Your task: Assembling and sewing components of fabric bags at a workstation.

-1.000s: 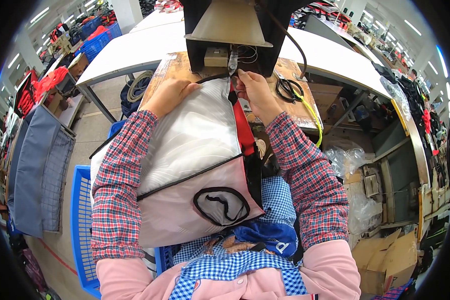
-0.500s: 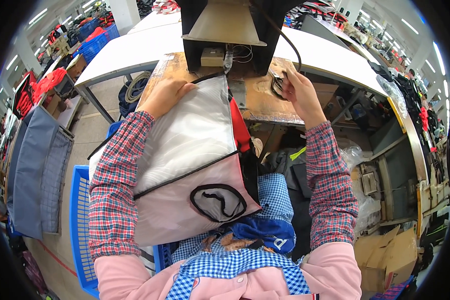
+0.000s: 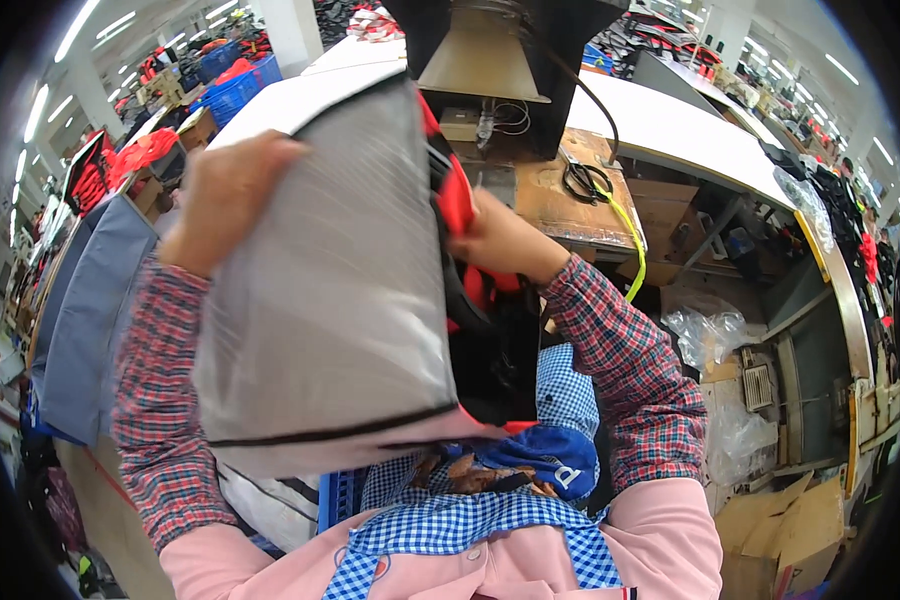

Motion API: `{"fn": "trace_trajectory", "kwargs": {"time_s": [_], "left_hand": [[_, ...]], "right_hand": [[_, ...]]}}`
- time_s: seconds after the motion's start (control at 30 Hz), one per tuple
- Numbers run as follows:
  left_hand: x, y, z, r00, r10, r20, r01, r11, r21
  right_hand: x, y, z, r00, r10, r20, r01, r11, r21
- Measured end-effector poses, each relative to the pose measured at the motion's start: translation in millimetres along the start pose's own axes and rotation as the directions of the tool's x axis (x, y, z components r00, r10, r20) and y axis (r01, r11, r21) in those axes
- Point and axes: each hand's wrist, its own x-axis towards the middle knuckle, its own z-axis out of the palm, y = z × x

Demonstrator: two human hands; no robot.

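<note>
At the left, a blurred left hand (image 3: pixel 232 195) is seen bent over the upper left edge of a grey bag (image 3: pixel 330 280), which appears to be gripped there. The bag is held up between the 2 hands, above the blue checked apron (image 3: pixel 570 395), with its dark, open side turned rightward. Black binding (image 3: pixel 320 430) is already fixed along at least 2 edges of the large panel, so that part of the edging may be judged done; whether any seam or loose end is left cannot be told. Red fabric (image 3: pixel 457 200) at the bag's right side is clasped by the right hand (image 3: pixel 500 238), whose fingertips are partly hidden. Farther right, black-handled scissors (image 3: pixel 582 182) with a yellow-green cord (image 3: pixel 630 245) are left unheld on the wooden table (image 3: pixel 545 212), beside the black machine housing (image 3: pixel 560 70). Compared with 0.5 s ago, the left hand has been raised and shifted outward, the bag has been swung more upright and drawn off from the housing, its black-ringed round patch has been lost from view, and the right hand has been brought from the scissors to the red fabric.
</note>
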Motion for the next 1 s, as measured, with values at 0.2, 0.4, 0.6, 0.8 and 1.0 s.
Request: {"fn": "trace_trajectory", "kwargs": {"time_s": [0.2, 0.4, 0.6, 0.8, 1.0], "left_hand": [[-43, -10, -113, 0.927, -0.288, -0.242, 0.328, 0.933, 0.145], [-259, 37, -65, 0.521, -0.811, 0.266, 0.838, 0.545, 0.017], [-466, 67, 0, -0.444, -0.338, 0.830, 0.556, -0.830, -0.040], [-375, 31, 39, -0.641, -0.366, 0.675, 0.700, -0.638, 0.319], [-512, 30, 55, -0.606, -0.219, 0.765, 0.641, -0.704, 0.307]], "right_hand": [[50, -83, 32, 0.945, -0.285, -0.160, 0.274, 0.958, -0.085], [-23, -82, 77, 0.891, -0.246, 0.381, 0.347, 0.911, -0.224], [-61, -75, 62, 0.881, -0.293, 0.370, 0.381, 0.905, -0.190], [-76, -92, 58, 0.806, -0.322, 0.496, 0.496, 0.825, -0.271], [-85, -118, 56, 0.759, -0.366, 0.539, 0.568, 0.777, -0.271]]}}
